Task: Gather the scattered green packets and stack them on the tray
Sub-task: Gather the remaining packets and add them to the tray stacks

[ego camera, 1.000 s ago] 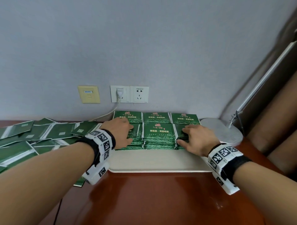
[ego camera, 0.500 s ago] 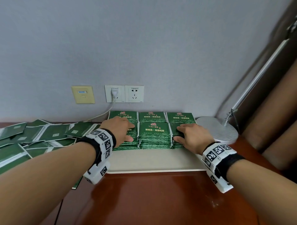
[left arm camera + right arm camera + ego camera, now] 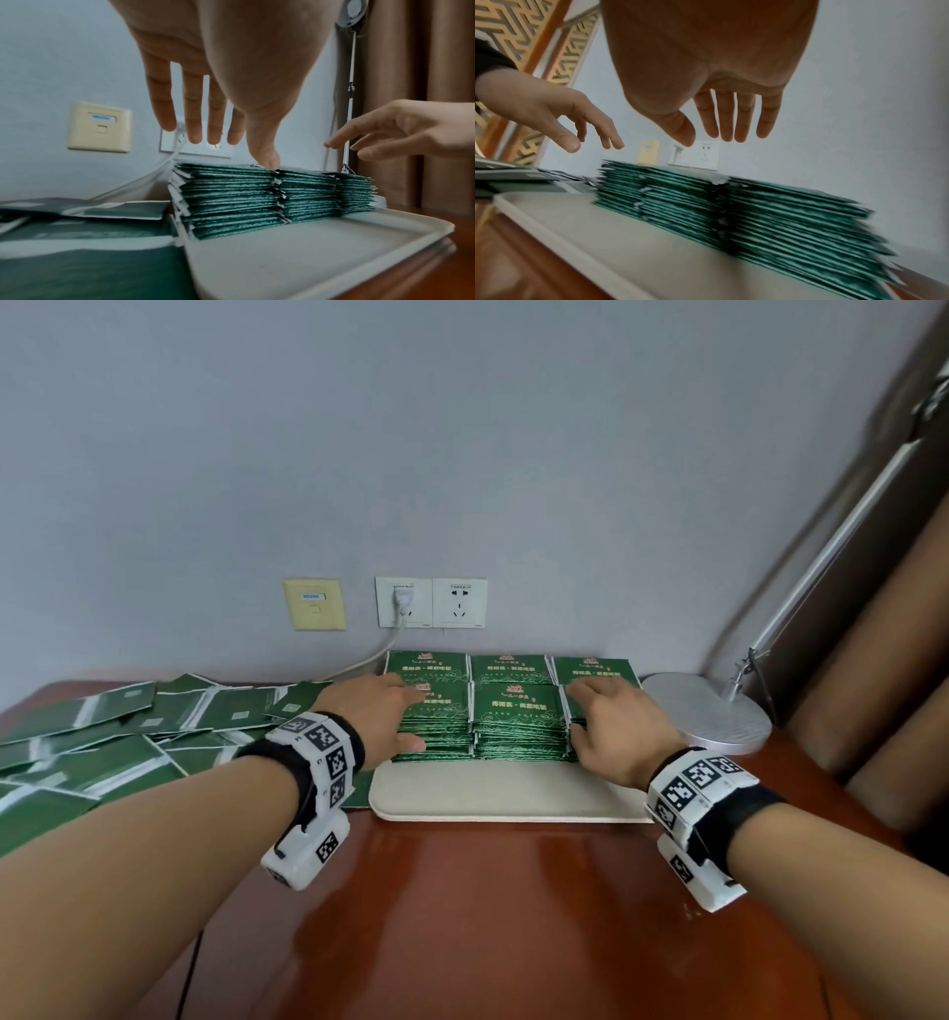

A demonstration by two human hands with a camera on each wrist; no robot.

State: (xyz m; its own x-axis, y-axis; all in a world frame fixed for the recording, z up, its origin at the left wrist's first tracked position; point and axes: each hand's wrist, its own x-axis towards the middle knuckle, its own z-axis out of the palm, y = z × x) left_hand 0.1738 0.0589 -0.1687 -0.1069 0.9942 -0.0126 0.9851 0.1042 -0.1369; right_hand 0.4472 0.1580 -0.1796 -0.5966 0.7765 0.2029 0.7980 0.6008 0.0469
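Several stacks of green packets stand in two rows at the back of the cream tray. My left hand is over the front left stack with its fingers straight; in the left wrist view only the thumb tip of that hand touches the top packet. My right hand is over the front right stack; in the right wrist view it hovers above the packets, fingers straight and empty. Loose green packets lie scattered on the table to the left of the tray.
A silver lamp base sits just right of the tray, its arm slanting up to the right. Wall sockets with a plugged-in white cable are behind the stacks. Brown curtains hang at the right. Bare wooden tabletop lies in front.
Both hands stay over the outer front stacks. Only the head view has shifted a little.
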